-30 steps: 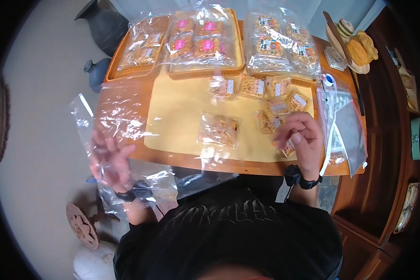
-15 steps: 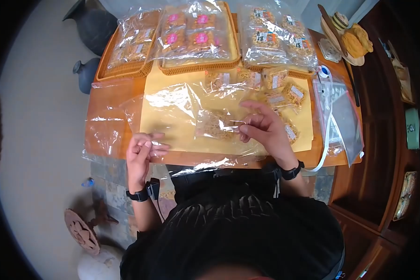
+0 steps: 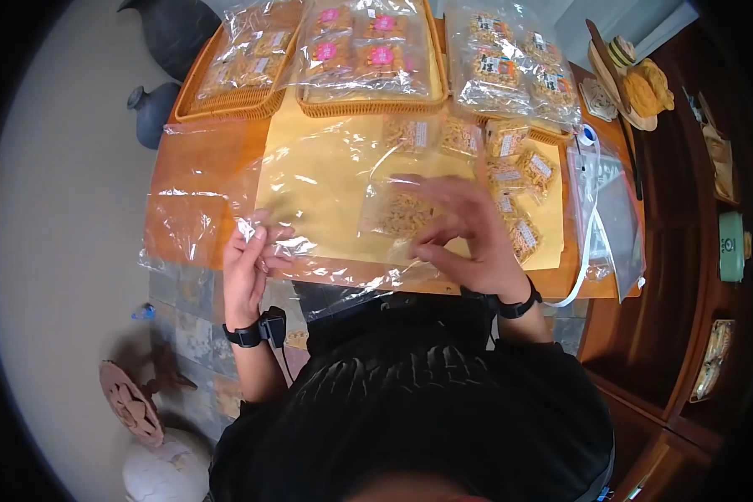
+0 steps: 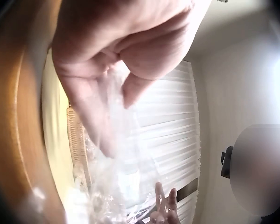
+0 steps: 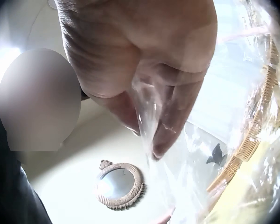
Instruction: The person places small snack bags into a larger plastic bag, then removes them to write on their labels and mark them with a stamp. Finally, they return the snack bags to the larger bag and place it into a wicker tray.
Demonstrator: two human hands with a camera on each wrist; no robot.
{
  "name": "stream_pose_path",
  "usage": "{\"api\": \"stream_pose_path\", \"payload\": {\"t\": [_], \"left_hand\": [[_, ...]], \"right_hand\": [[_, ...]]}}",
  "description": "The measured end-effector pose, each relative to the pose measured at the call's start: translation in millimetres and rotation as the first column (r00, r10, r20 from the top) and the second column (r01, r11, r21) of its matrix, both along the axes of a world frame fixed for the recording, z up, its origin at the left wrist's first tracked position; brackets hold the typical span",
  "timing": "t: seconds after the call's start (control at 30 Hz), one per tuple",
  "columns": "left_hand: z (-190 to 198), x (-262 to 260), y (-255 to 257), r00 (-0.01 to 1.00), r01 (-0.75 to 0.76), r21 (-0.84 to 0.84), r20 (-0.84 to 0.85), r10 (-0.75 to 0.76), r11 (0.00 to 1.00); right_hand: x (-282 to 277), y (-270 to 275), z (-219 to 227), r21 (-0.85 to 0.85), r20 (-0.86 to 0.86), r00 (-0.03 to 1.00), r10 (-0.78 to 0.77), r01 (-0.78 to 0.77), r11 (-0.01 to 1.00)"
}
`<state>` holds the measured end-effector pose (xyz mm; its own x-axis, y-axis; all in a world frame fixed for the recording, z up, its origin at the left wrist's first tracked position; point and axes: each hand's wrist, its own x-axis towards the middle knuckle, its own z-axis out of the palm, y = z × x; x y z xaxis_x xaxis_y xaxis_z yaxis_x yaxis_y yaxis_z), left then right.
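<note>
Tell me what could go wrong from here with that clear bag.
The thin clear bag may slip from the left hand. In the head view it overlaps a snack packet, so a tug might drag that along if they touch. Its near edge reaches past the front of the table, where it could catch.

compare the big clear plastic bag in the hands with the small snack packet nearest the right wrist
The clear plastic bag is held by left hand and right hand; the small golden snack packet lies on the yellow sheet. The bag spreads wide; the packet is compact. Both are transparent.
</note>
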<state>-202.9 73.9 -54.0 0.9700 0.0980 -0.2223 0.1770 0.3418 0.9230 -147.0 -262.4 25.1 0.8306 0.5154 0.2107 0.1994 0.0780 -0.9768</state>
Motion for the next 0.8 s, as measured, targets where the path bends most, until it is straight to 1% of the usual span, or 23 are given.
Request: {"api": "stream_pose_path", "payload": {"t": [0.03, 0.07, 0.1, 0.13, 0.17, 0.2, 0.23, 0.27, 0.3, 0.33, 0.37, 0.4, 0.43, 0.5, 0.57, 0.63, 0.67, 0.7, 0.73, 0.77, 0.8], "left_hand": [[-3.3, -1.0, 7.1, 0.999, -0.044, -0.014, 0.026, 0.044, 0.999], [-4.3, -2.1, 13.2, 0.995, -0.088, -0.03, 0.051, 0.089, 0.996], [-2.3, -5.7, 19.3, 0.987, -0.134, -0.063, 0.08, 0.139, 0.989], [-7.5, -10.1, 31.7, 0.987, -0.134, -0.065, 0.078, 0.139, 0.989], [-15.2, -14.9, 48.3, 0.968, -0.187, -0.135, 0.141, 0.206, 0.973], [-21.4, -19.6, 62.0, 0.941, -0.233, -0.208, 0.199, 0.275, 0.95], [-20.1, -23.0, 67.9, 0.941, -0.233, -0.211, 0.199, 0.275, 0.949], [-17.3, -26.5, 72.4, 0.91, -0.291, -0.341, 0.191, 0.369, 0.894], [-15.9, -29.9, 77.1, 0.872, -0.34, -0.465, 0.17, 0.459, 0.817], [-16.9, -34.2, 83.8, 0.871, -0.341, -0.465, 0.17, 0.46, 0.817], [-18.1, -38.2, 90.3, 0.879, -0.292, -0.471, 0.211, 0.428, 0.832], [-19.3, -41.0, 93.9, 0.883, -0.242, -0.475, 0.252, 0.395, 0.846], [-15.0, -42.1, 90.5, 0.877, -0.25, -0.502, 0.244, 0.413, 0.828], [-15.0, -43.4, 88.4, 0.882, -0.257, -0.488, 0.233, 0.409, 0.834], [-14.3, -42.4, 84.5, 0.886, -0.263, -0.476, 0.225, 0.405, 0.839], [-12.4, -38.7, 78.9, 0.914, -0.202, -0.456, 0.23, 0.334, 0.867], [-11.0, -38.1, 76.3, 0.914, -0.201, -0.456, 0.23, 0.333, 0.867], [-9.1, -37.2, 73.7, 0.919, -0.224, -0.42, 0.21, 0.334, 0.879], [-8.1, -35.7, 72.1, 0.923, -0.244, -0.386, 0.19, 0.335, 0.89], [-7.8, -34.3, 71.0, 0.924, -0.24, -0.391, 0.19, 0.333, 0.888], [-7.9, -32.8, 69.4, 0.937, -0.223, -0.342, 0.182, 0.297, 0.913]], "right_hand": [[3.3, -3.9, 0.2, 0.218, 0.001, 1.0, -0.023, 0.022, 0.976], [7.6, -8.6, 0.4, 0.426, -0.003, 0.999, -0.045, 0.042, 0.904], [14.9, -16.0, -1.5, 0.435, -0.017, 0.984, -0.179, 0.169, 0.884], [23.4, -23.2, -5.8, 0.442, -0.034, 0.95, -0.311, 0.293, 0.848], [32.1, -27.0, -13.0, 0.44, -0.035, 0.95, -0.311, 0.294, 0.849], [40.5, -29.9, -21.8, 0.172, 0.017, 0.91, -0.413, 0.405, 0.898], [43.9, -28.8, -22.1, -0.101, 0.098, 0.865, -0.492, 0.501, 0.86], [42.8, -24.9, -21.5, -0.32, 0.215, 0.912, -0.349, 0.403, 0.857], [41.5, -16.4, -19.4, -0.529, 0.291, 0.94, -0.177, 0.312, 0.79], [39.6, -9.9, -25.7, -0.589, 0.459, 0.888, 0.013, 0.294, 0.753], [37.1, -3.6, -34.9, -0.645, 0.586, 0.782, 0.211, 0.292, 0.706], [32.7, 4.4, -41.0, -0.645, 0.586, 0.782, 0.212, 0.291, 0.707], [27.0, 13.1, -46.2, -0.677, 0.602, 0.758, 0.249, 0.32, 0.662], [22.1, 23.5, -47.3, -0.732, 0.626, 0.708, 0.326, 0.391, 0.558], [25.6, 24.7, -53.5, -0.729, 0.629, 0.713, 0.31, 0.401, 0.555], [31.1, 21.9, -49.1, -0.726, 0.629, 0.722, 0.288, 0.412, 0.551], [34.7, 15.9, -35.1, -0.718, 0.571, 0.799, 0.189, 0.374, 0.587], [38.0, 8.5, -21.9, -0.703, 0.497, 0.863, 0.091, 0.339, 0.624], [40.6, -0.4, -10.3, -0.675, 0.321, 0.945, -0.066, 0.277, 0.684], [43.3, -11.2, -3.1, -0.629, 0.116, 0.972, -0.204, 0.23, 0.743], [48.3, -25.1, -11.2, -0.633, 0.119, 0.971, -0.207, 0.235, 0.738]]}}
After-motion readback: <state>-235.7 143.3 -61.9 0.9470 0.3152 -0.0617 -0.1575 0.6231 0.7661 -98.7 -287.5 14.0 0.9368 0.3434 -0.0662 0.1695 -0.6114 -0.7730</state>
